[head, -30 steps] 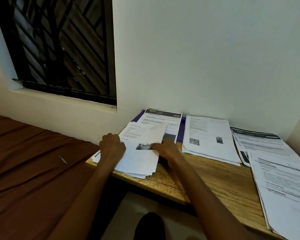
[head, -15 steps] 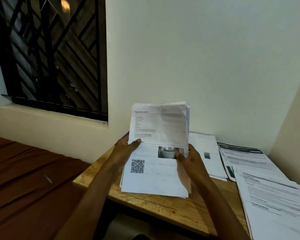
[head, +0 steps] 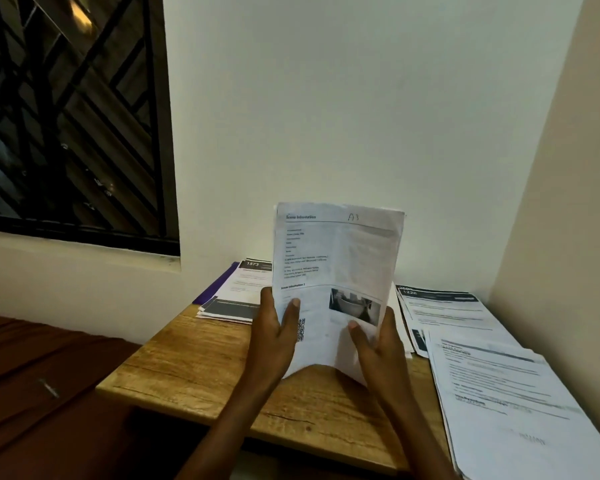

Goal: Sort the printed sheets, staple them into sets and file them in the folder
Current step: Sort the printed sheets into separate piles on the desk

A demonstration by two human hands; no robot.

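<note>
I hold a stack of printed sheets [head: 336, 268] upright above the wooden table [head: 194, 368], its top page marked "A3" with a small photo and a QR code. My left hand [head: 274, 337] grips the stack's lower left edge, thumb on the front. My right hand [head: 378, 344] grips the lower right edge, thumb across the page. A purple folder [head: 215, 284] lies at the back left under a pile of sheets headed "1573" [head: 239, 292]. No stapler is in view.
Two more piles of printed sheets lie on the right: one headed "1228" [head: 447, 313] and a big pile at the near right [head: 510, 403]. A barred window [head: 66, 116] is on the left wall. A brown cushioned surface [head: 32, 393] with a small metal object [head: 49, 388] adjoins the table.
The stack lay flat on the table under both hands a second ago. I have lifted it upright and squared it between both hands; the view has tilted up.
</note>
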